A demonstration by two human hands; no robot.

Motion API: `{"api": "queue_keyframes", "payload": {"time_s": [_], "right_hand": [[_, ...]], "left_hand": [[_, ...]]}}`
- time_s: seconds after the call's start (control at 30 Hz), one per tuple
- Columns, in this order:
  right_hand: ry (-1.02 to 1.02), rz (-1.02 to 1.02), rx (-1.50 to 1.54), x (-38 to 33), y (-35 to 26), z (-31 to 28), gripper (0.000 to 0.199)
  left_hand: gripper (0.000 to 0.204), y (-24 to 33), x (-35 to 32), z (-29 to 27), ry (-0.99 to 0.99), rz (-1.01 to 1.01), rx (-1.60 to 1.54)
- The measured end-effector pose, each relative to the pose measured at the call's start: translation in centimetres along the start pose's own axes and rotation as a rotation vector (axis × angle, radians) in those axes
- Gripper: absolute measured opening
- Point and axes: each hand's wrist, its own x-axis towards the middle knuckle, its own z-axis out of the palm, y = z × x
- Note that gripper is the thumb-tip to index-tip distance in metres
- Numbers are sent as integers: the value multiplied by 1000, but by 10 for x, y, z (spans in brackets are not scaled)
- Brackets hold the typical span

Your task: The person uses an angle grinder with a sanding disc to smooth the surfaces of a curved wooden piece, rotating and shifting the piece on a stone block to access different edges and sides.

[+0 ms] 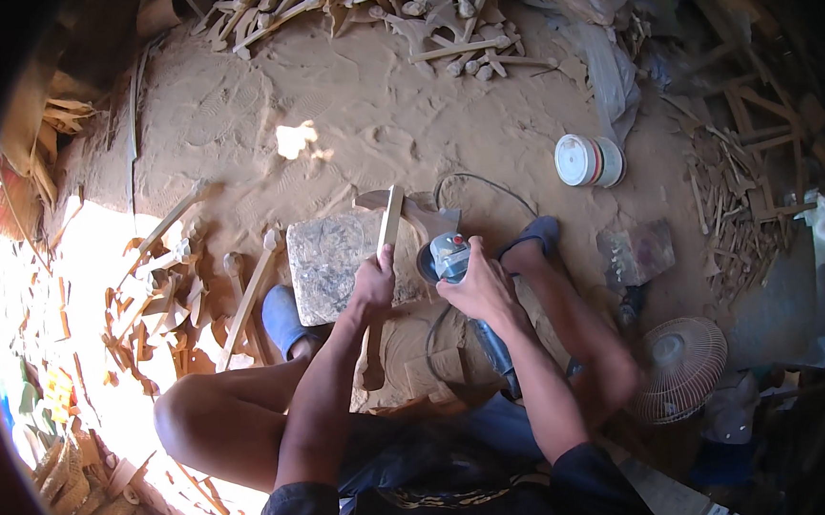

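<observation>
My left hand (373, 285) is closed around a pale wooden piece (391, 219), like a carved furniture leg, which stands up from the fist; its lower part runs on below the hand. My right hand (481, 286) grips the head of an angle grinder (451, 257), whose blue body slants down toward my lap. The grinder's disc side faces the wood, and I cannot tell whether they touch. Under and left of the work sits a squarish, stained block (329, 271). A curved, darker wooden part (427, 220) shows just beyond the wood and the grinder.
Cut wooden pieces (162, 294) lie at left in bright sun; more are heaped at the far side (443, 16). A black cord (483, 178) loops on the sandy floor. At right are a white tub (578, 162), a smaller block (638, 251) and a round fan (681, 369).
</observation>
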Motion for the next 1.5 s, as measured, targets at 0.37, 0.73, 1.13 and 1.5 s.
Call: {"api": "queue_keyframes", "payload": {"time_s": [0.37,0.73,1.13,1.5], "right_hand": [[471,56,441,-66,115,-71,94],[469,-22,521,-57,108,-55,95],[344,-68,342,-50,87,-11,93],[309,-203,300,-52,77,44,98]], "left_hand": [[43,61,50,-63,-161,279,794],[91,-13,-3,-47,343,103,1008],[77,-16,-4,-73,451,165,667],[79,-15,4,-42,367,36,642]]}}
